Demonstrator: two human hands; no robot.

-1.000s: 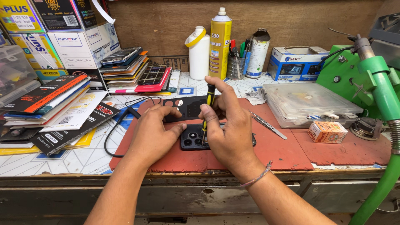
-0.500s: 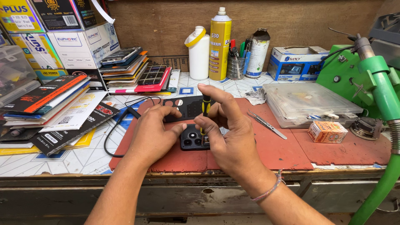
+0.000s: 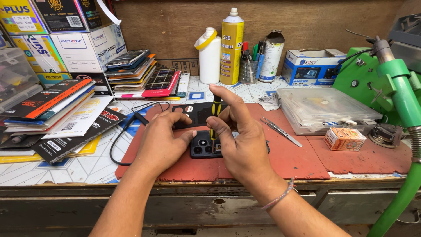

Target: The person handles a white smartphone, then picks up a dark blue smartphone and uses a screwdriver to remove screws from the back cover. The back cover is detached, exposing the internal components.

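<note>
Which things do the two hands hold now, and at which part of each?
The right hand pinches a small screwdriver by its yellow-and-black handle, upright over a dark phone. The left hand steadies the phone at its left end.

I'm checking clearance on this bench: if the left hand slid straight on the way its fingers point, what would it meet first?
Likely the right hand at the phone, which the left hand already touches; depth is unclear.

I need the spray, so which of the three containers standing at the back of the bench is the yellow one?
The tall yellow spray can in the middle, with a white cap. The squat white bottle stands left of it, the silvery-white canister right, beyond a cup of pens.
</note>
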